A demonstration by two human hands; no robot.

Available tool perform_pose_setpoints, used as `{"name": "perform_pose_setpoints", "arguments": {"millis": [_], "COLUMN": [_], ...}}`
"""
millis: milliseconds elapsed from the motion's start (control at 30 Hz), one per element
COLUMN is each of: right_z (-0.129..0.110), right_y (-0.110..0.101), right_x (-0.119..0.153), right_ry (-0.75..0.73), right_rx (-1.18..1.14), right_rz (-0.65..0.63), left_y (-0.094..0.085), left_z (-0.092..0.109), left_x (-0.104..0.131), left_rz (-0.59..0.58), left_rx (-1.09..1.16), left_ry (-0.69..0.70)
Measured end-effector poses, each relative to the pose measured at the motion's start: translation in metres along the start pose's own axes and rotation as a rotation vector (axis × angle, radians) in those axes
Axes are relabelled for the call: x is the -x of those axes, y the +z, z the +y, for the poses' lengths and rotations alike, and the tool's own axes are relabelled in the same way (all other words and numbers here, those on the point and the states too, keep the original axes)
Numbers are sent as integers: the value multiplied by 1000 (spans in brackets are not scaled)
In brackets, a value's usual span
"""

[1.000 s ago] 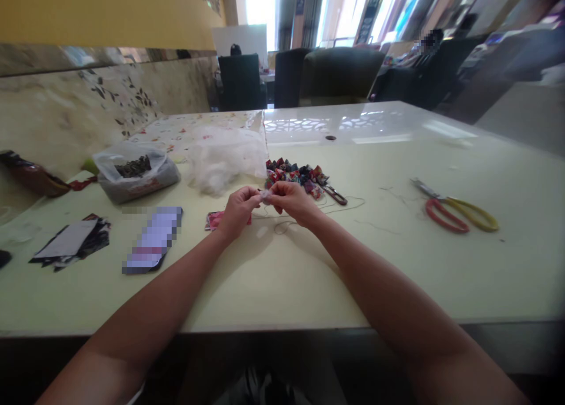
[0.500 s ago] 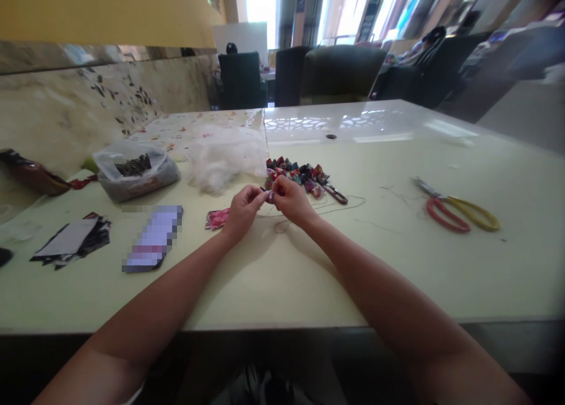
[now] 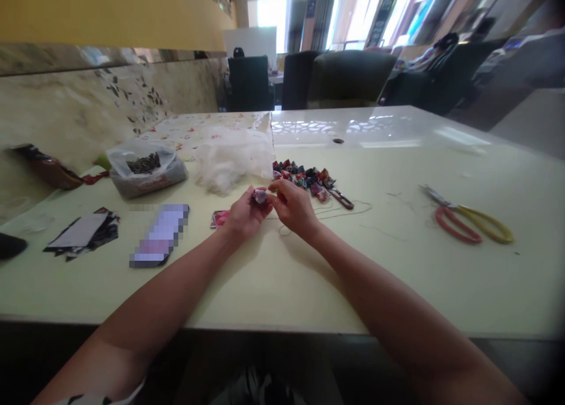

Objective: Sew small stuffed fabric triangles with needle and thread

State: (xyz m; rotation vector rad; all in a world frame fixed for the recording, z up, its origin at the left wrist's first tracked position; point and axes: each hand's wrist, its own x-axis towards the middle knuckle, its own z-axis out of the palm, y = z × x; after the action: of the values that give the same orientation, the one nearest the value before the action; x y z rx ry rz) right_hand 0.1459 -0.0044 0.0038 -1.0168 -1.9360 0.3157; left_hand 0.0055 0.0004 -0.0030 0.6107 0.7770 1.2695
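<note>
A small purple fabric piece (image 3: pixel 259 196) is pinched between the thumb and fingers of my left hand (image 3: pixel 245 214), its pale side facing up. My right hand (image 3: pixel 293 206) is close against it, thumb and forefinger curled at its right edge; whatever they grip is too small to make out. Thin thread (image 3: pixel 326 209) trails on the table to the right. Just behind my hands lies a heap of small stuffed fabric pieces (image 3: pixel 304 175) in mixed prints. Dark-handled thread snips (image 3: pixel 342 199) rest beside the heap. Pink patterned cloth pieces (image 3: pixel 219 218) are partly covered by my left hand.
White stuffing (image 3: pixel 220 163) and a plastic bag of dark dried bits (image 3: pixel 148 172) stand at the back left. Nearer are a phone (image 3: pixel 161 234) and dark cloth pieces with a pale card (image 3: pixel 79 231). Scissors with red and yellow handles (image 3: pixel 459 223) lie right. People sit farther off.
My hands have drawn slightly apart, and the left has turned so the purple fabric piece shows more. The right fingers have lifted a little. The whole view has shifted slightly.
</note>
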Motion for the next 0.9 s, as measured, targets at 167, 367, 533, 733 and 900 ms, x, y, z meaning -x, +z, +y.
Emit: {"name": "perform_pose_setpoints", "arguments": {"millis": [167, 367, 533, 733, 900], "right_z": [-3, -5, 0, 1, 0], "right_y": [4, 11, 12, 11, 14], "right_x": [4, 5, 5, 9, 9], "right_ry": [-38, 10, 40, 2, 31], "right_rx": [75, 261, 155, 53, 148], "right_rz": [-207, -375, -349, -256, -273], "left_y": [-7, 0, 5, 5, 7], "left_z": [6, -2, 2, 13, 8], "left_x": [-8, 4, 10, 4, 7], "left_rz": [66, -43, -72, 26, 3], "left_rx": [-25, -66, 104, 257, 232], "left_ry": [66, 91, -10, -41, -3]}}
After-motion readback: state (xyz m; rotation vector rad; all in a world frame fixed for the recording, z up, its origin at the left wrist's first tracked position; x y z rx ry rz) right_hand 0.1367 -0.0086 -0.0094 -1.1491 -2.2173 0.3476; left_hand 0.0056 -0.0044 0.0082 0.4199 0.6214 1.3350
